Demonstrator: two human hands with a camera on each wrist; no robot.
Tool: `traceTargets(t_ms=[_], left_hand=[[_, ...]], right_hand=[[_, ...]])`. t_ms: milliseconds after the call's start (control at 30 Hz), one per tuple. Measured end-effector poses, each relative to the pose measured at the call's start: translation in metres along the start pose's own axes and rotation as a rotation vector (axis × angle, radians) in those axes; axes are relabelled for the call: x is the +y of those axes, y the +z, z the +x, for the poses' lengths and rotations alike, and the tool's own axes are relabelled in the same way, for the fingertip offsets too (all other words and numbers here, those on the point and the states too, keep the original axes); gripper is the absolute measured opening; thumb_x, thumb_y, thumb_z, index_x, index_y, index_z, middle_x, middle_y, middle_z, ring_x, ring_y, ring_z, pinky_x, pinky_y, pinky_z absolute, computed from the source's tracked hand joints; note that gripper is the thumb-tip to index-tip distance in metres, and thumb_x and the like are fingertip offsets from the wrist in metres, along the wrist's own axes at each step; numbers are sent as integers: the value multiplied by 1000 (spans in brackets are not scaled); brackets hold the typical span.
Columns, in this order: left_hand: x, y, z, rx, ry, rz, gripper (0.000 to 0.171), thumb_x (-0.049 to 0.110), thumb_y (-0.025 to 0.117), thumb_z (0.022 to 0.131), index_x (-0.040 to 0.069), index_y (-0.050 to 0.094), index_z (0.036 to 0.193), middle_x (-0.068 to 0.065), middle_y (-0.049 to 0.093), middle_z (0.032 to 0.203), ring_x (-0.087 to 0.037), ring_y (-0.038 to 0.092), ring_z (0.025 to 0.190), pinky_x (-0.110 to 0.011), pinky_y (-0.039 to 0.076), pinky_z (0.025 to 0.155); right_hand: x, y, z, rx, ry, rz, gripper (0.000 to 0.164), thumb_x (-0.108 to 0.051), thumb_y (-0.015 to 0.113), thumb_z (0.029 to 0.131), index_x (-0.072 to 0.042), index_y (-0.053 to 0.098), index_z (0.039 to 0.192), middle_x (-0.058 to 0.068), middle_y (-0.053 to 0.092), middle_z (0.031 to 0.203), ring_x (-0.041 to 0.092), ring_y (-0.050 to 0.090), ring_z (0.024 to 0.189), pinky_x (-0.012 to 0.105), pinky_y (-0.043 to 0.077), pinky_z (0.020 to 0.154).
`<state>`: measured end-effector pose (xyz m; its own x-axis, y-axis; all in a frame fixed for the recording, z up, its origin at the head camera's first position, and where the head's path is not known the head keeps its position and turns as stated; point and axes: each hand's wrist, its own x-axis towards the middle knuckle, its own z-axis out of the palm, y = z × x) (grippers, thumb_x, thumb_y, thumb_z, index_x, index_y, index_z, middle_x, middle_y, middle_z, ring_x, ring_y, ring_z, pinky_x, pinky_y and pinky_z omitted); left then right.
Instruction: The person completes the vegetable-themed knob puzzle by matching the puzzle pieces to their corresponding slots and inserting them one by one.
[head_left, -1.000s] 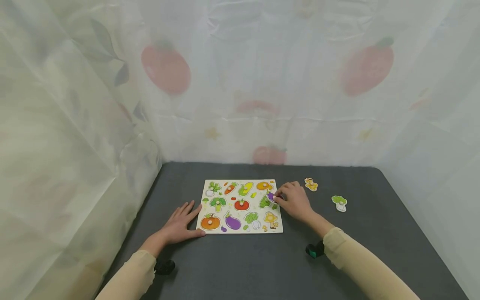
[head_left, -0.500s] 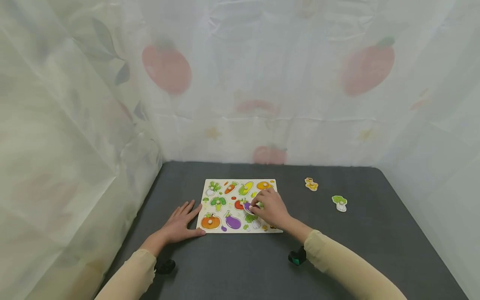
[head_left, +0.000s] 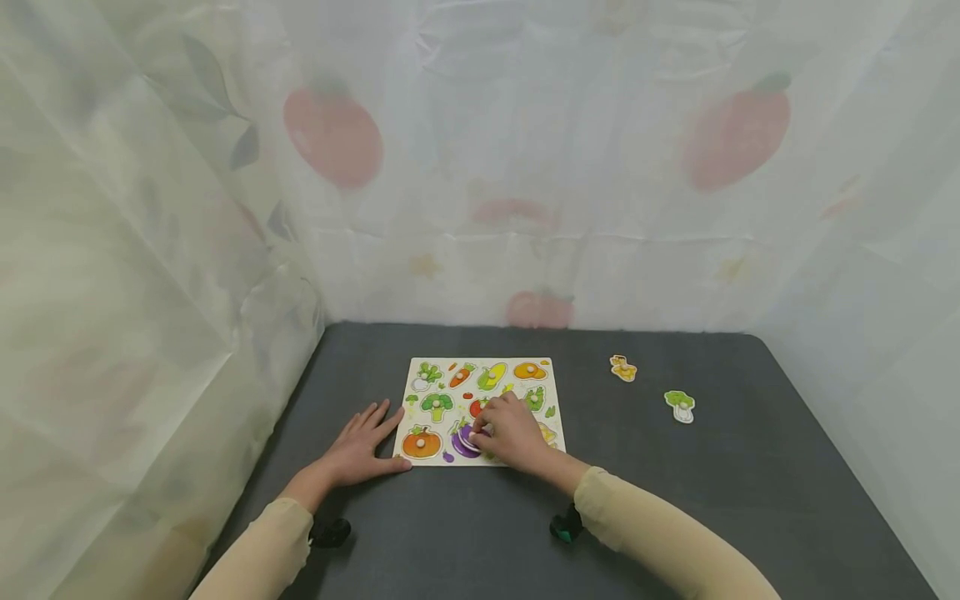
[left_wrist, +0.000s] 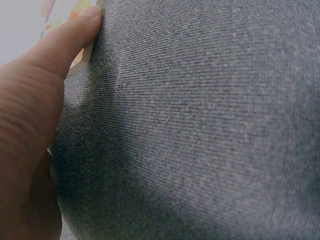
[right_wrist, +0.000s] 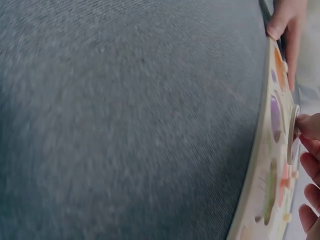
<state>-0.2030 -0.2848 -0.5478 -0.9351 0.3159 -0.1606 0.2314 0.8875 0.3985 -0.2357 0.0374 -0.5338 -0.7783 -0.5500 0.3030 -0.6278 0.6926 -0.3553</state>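
Note:
My left hand (head_left: 360,450) lies with straight, spread fingers at the left edge of a white wooden vegetable puzzle board (head_left: 437,363). In the left wrist view its thumb (left_wrist: 75,37) rests on the board's corner. My right hand (head_left: 513,433) pinches a purple eggplant puzzle piece (right_wrist: 293,137) between thumb and fingers. This piece is just above the board, overlapping the printed eggplant recess (head_left: 459,442) in the head view. Beside it sit a pumpkin piece (head_left: 422,444), a broccoli piece (head_left: 437,406) and a tomato piece (head_left: 477,407), partly hidden by my right hand.
To the right of the board, a yellow mushroom piece (head_left: 623,368) and a bok choy piece (head_left: 680,407) lie loose on the dark grey table (head_left: 750,500). Printed curtains (head_left: 600,167) hang behind and at both sides.
My right hand has carried the eggplant piece from the board's right edge leftward and nearer, to the eggplant recess. My left hand has stayed in place.

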Motion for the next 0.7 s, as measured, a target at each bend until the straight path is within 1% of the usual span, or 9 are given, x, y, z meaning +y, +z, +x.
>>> traceTargets(t_ms=[33,233,400,533,700], left_hand=[[0,0,0,-3,-4,2,106,73,68,83,18,27,164,-18,15,169,-44,9,154,-65,7,121],[-1,0,0,12,11,-4,107,74,68,83,16,28,164,-19,16,169,-46,10,154,-66,8,120],[-2,0,-1,16,17,-9,106,73,69,83,16,29,164,-19,16,169,-46,10,154,-66,8,120],[-3,2,-2,34,33,-42,105,69,72,83,15,30,163,-22,17,168,-47,10,153,-68,7,119],[-4,5,-3,53,52,-67,104,71,70,84,16,30,163,-22,17,168,-47,9,153,-68,6,119]], right_hand=[[-1,2,0,-5,1,-1,10,-32,82,87,-24,77,82,-8,65,89,16,50,88,35,41,74],[-3,12,3,-23,18,-28,12,-36,81,87,-25,78,83,-9,62,87,15,49,88,35,42,74],[-5,15,4,-22,22,-40,11,-35,81,86,-26,79,82,-10,61,85,15,49,88,36,42,74],[-6,17,4,-20,25,-36,9,-35,80,86,-27,79,81,-12,60,85,15,50,89,36,43,75],[-8,18,4,-21,26,-31,10,-36,80,87,-27,79,81,-12,62,87,15,51,92,36,42,76]])
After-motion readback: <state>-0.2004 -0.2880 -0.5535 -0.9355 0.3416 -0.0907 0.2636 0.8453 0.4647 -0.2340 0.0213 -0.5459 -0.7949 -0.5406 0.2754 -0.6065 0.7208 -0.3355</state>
